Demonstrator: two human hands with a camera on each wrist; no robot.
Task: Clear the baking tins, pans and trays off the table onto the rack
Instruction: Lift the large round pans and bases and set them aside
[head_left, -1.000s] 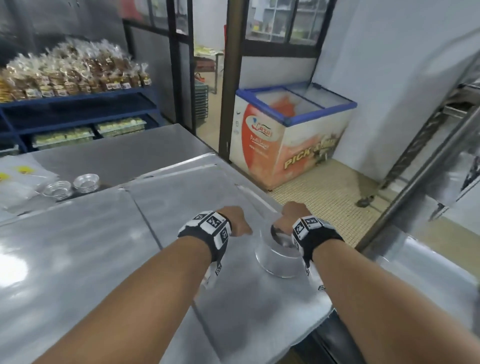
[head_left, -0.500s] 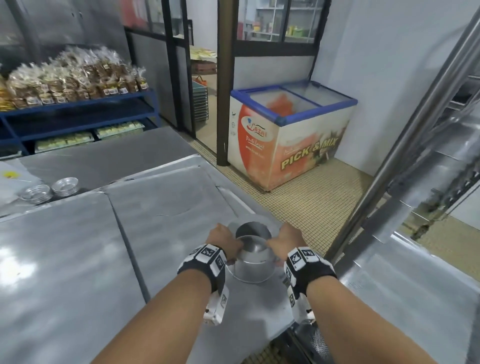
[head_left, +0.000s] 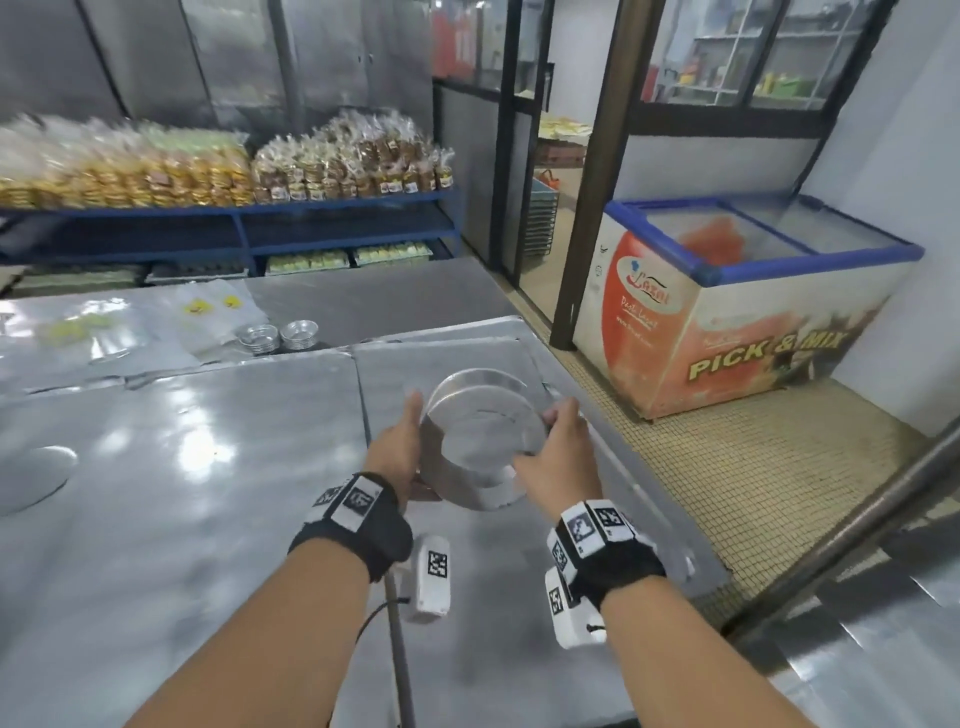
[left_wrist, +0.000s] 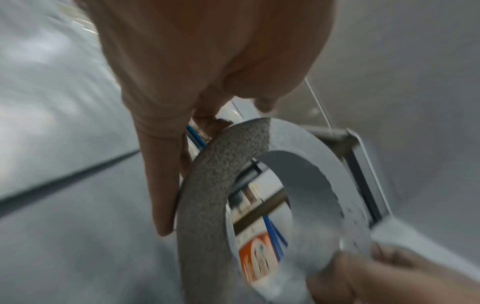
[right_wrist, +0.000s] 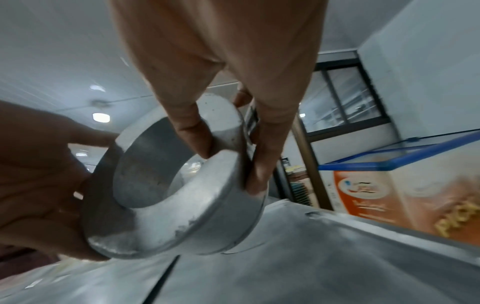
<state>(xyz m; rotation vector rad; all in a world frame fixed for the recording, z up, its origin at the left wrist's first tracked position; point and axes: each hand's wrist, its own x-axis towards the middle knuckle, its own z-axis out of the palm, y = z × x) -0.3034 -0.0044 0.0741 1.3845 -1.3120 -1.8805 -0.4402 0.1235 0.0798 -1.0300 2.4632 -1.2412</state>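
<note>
Ring tin: a round, bottomless metal baking ring (head_left: 480, 439), lifted clear of the table and tilted so its opening faces up and toward the person; the freezer is visible through it in the left wrist view.
Left hand: left hand (head_left: 400, 452) lies along the ring's left wall, fingers straight and pressed flat on the outside, thumb at the near rim.
Right hand: right hand (head_left: 558, 457) pinches the ring's right wall, thumb inside, fingers (right_wrist: 259, 164) curled over the outside.
Table: steel table (head_left: 182, 467) directly beneath the ring; a flat sheet tray (head_left: 467, 353) lies on it just under the hands.
Still on table: two small fluted tins (head_left: 283, 335) at the far left, beside clear plastic bags (head_left: 208, 317).
Rack: slanted metal rails (head_left: 857, 519) at the near right edge; I take this for the rack, shelves not shown.
Surroundings: chest freezer (head_left: 737, 306) to the far right; blue shelving (head_left: 234, 218) with bagged goods at the far left.
Step in hand: judged as pickup done, carry to rack not yet begun.
Next move calls for: a turn to the right, ring held firm between both hands, levelled for a free shelf.
Risk: thin smooth wall could slip from the flat left hand.
</note>
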